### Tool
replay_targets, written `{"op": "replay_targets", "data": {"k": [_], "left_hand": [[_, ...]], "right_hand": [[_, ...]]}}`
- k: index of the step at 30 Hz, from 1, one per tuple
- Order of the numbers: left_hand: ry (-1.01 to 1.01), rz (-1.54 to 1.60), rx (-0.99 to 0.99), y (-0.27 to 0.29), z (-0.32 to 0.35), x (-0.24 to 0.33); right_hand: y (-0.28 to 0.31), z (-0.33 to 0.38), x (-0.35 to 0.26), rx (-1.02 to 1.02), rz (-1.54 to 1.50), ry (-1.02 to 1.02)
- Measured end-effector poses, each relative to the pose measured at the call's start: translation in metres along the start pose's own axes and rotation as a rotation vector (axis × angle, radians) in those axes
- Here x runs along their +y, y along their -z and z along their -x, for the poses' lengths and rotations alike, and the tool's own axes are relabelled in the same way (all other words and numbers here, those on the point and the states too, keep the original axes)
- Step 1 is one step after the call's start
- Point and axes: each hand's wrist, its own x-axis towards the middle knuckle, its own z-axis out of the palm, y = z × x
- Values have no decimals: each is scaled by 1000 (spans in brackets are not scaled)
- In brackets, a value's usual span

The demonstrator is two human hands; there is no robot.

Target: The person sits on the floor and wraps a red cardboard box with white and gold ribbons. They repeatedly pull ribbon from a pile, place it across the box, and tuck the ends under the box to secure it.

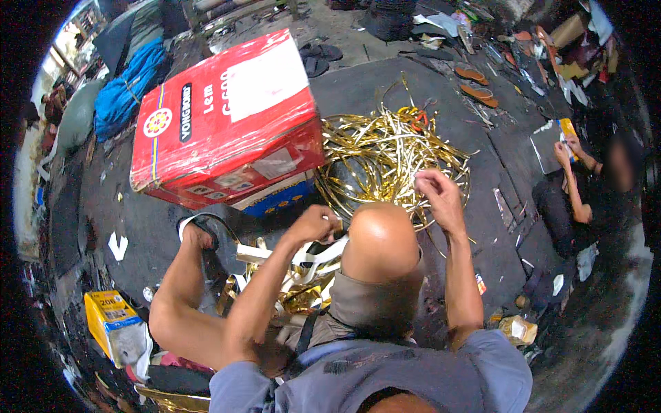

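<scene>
Sitting person (399, 365): bent forward on a dark floor, one bare knee (381, 237) raised between the two hands.
Gold strips (406, 151): a glinting, tangled heap on the floor beyond the knee; its loops curve every way and give it no single long axis.
Right hand (443, 199): the nearer of the two, over the heap's near right edge, with most of the gold ahead of it and to its left. The fingers are bent and the thumb drawn in; whether a strand is pinched at the tips cannot be told.
Left hand (318, 224): beside the knee, fingers curled inward, their grip too hidden to tell. The heap lies ahead and to its right; white and gold strips (329, 255) lie just below it, toward the lap.
Red carton (227, 117): large and scuffed, left of the heap, with a blue box (279, 196) showing beneath.
Orange handles (418, 122): apparently those of scissors, among the loops on the heap's far side.
Co-worker (561, 199): well apart at right, both hands on a grey-and-yellow piece (546, 149).
</scene>
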Motion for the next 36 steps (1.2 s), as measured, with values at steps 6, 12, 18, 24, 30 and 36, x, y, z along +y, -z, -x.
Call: {"op": "replay_targets", "data": {"k": [6, 12, 18, 24, 30, 36], "left_hand": [[-334, -76, 90, 40, 113, 179], [-412, -295, 316, 108, 200, 211], [-207, -238, 426, 250, 257, 182], [-9, -660, 578, 363, 257, 135], [-694, -1329, 1127, 267, 125, 189], [-808, -415, 666, 158, 41, 210]], "right_hand": [[-62, -26, -157, -668, -69, 508], [-110, -45, -203, -578, -127, 576], [-95, -113, -223, -681, -48, 404], [-143, -170, -229, -725, 120, 330], [-159, -172, -230, -370, 594, 642], [-156, -173, -226, -283, 563, 600]]}}
